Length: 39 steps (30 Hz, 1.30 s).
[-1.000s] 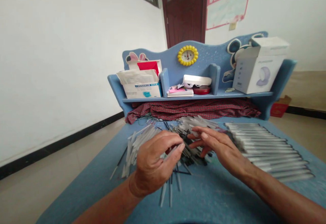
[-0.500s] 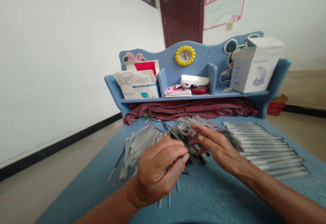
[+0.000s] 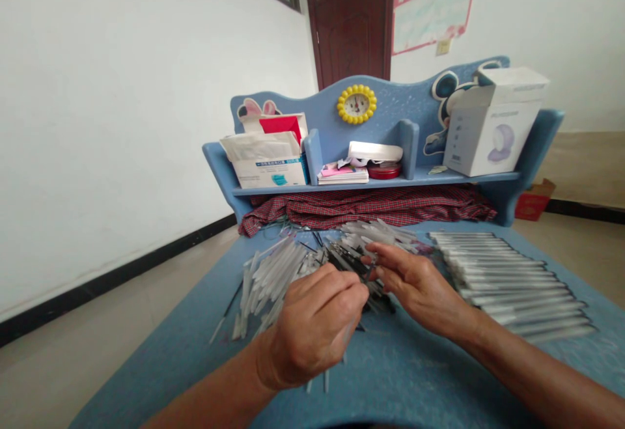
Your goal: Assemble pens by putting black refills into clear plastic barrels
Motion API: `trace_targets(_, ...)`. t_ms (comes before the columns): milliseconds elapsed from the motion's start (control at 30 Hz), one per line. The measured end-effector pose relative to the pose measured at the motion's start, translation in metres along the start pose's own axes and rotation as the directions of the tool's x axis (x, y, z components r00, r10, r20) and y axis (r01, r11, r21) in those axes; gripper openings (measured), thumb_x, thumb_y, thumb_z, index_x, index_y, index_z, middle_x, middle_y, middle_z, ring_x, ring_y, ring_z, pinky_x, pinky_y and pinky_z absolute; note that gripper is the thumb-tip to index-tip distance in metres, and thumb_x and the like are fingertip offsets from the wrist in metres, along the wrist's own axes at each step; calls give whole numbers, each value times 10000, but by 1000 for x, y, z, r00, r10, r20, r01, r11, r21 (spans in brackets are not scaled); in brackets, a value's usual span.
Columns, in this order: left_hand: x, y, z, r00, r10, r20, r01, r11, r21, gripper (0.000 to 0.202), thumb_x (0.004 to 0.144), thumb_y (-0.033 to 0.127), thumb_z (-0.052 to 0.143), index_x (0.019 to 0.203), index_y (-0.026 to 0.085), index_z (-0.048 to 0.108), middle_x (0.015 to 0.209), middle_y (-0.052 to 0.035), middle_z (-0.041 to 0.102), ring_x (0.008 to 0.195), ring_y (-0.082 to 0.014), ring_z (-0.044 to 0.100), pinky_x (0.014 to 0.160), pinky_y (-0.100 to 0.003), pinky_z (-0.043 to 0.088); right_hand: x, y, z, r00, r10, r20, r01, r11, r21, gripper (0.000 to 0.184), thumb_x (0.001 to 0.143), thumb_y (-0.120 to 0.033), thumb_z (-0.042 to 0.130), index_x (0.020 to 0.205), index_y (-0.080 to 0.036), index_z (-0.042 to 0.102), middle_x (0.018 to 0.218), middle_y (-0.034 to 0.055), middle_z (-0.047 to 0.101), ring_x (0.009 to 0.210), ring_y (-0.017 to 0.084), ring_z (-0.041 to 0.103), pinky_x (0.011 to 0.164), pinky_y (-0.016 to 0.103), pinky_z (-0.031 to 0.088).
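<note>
My left hand (image 3: 319, 325) is closed in front of the pile, its back toward me. It grips a translucent pen barrel, mostly hidden by the fingers. Just to its right, my right hand (image 3: 415, 286) has thumb and fingertips drawn together near the left fist. A thin dark piece shows at those fingertips, too blurred to name. Under and behind the hands lie loose translucent barrels (image 3: 276, 276) and thin black pen parts (image 3: 344, 256). Beyond the right hand, a row of pens (image 3: 508, 286) lies side by side, dark at their right ends.
The blue table (image 3: 195, 364) carries a raised shelf (image 3: 336, 187) at its back. On it stand a mask box (image 3: 273, 174), a red round tin (image 3: 384, 171) and a white carton (image 3: 488, 129). A checked cloth (image 3: 381, 207) lies bunched beneath.
My left hand has turned and shifted slightly right, so the barrel it holds is now mostly hidden. My right fingertips have drawn closer together, and the hands are nearer each other.
</note>
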State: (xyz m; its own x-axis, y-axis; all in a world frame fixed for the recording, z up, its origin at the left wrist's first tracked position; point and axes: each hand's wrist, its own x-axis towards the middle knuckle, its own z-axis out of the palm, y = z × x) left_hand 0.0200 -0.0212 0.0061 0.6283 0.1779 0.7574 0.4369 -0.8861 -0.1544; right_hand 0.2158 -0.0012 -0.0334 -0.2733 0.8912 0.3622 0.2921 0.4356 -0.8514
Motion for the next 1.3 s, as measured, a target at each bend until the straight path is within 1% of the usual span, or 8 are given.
trace_targets(200,-2,5,-2,995,77,64,-83,993,87,168,809,60,529,950,119,599,802,-75,688,682,-161,606,639,-290,536,-1,10,5,968,-233,-90,182,905,-384,287,905,-201,434,1120,-170,622,875,68,733,796,208,701,714,325,546)
trace_targets(400,-4,6,2,996,66,62,-71,994,80,162,805,50,539,945,107,597,789,-78,679,689,-162,594,643,-292,523,-2,21,4,879,-477,11,341,612,-713,289,897,-118,411,1104,-122,612,824,94,734,675,215,707,569,301,523)
trace_targets(533,-4,9,7,996,56,75,-62,994,86,130,840,66,509,917,120,599,751,-62,667,667,-155,576,614,-282,509,-1,21,1,836,-544,80,387,478,-789,258,883,-88,405,1028,-111,617,662,43,694,515,185,657,455,293,443)
trace_targets(733,-3,9,9,997,24,73,-29,997,66,126,829,54,522,903,115,604,736,-61,669,661,-154,584,617,-280,503,-2,10,-2,797,-573,192,454,358,-816,303,823,0,366,967,-112,607,607,4,630,470,156,594,456,295,384)
trace_targets(933,1,4,12,993,-86,79,92,993,-69,77,839,73,539,827,122,597,679,-42,625,616,-132,570,603,-250,479,-5,0,1,763,-609,219,514,365,-776,261,852,-16,372,891,-129,604,580,-6,594,466,161,570,465,306,355)
trace_targets(1100,-4,-4,21,973,-229,31,232,967,-109,129,831,125,600,957,101,591,716,-36,633,628,-122,581,580,-227,466,-5,-1,-2,769,-605,208,508,380,-773,213,912,-103,404,879,-153,608,588,-12,606,483,140,565,487,286,346)
trace_targets(1200,-7,-7,23,959,-280,32,282,952,-123,207,823,139,619,1022,93,584,730,-35,640,641,-122,589,586,-224,465,-3,0,-12,765,-631,129,443,371,-816,175,922,-171,456,876,-154,624,587,-5,628,486,136,576,489,277,339)
trace_targets(1300,-7,-8,26,961,-252,114,263,960,-99,78,858,140,556,901,121,619,701,-32,626,634,-126,577,595,-236,462,1,2,-23,771,-636,18,342,390,-855,170,916,-228,496,863,-148,637,633,17,673,516,138,607,507,266,352)
